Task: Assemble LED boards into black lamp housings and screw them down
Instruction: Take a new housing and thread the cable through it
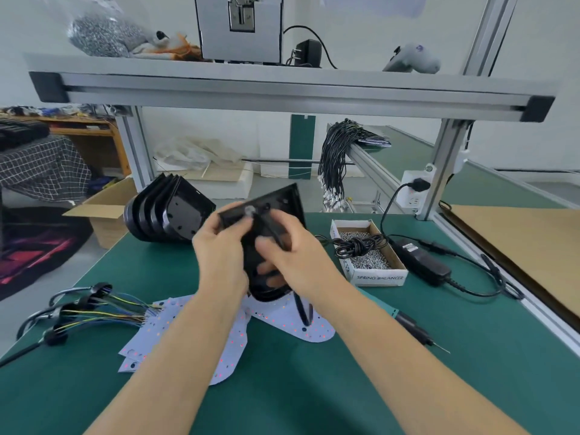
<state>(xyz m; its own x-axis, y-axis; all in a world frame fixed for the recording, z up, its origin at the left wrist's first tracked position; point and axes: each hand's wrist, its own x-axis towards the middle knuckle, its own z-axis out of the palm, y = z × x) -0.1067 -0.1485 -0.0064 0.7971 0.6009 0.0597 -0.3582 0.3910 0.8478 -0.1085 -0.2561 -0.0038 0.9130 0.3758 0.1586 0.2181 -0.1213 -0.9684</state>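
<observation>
Both hands hold one black lamp housing (284, 200) tilted upright above the green mat. My left hand (221, 249) grips its left edge, with the thumb near a round hole at the top. My right hand (290, 255) closes on its right side and on a black cable that runs down from it. White LED boards (226, 337) with coloured wires (103, 312) lie flat on the mat below my hands. A row of nested black housings (171, 211) stands on edge at the back left.
A cardboard box of small screws (365, 257) with a coiled black cable sits to the right. A black power adapter (420, 260) and its cord lie beyond. A screwdriver (417, 329) lies on the mat at right. An aluminium frame (282, 86) spans overhead.
</observation>
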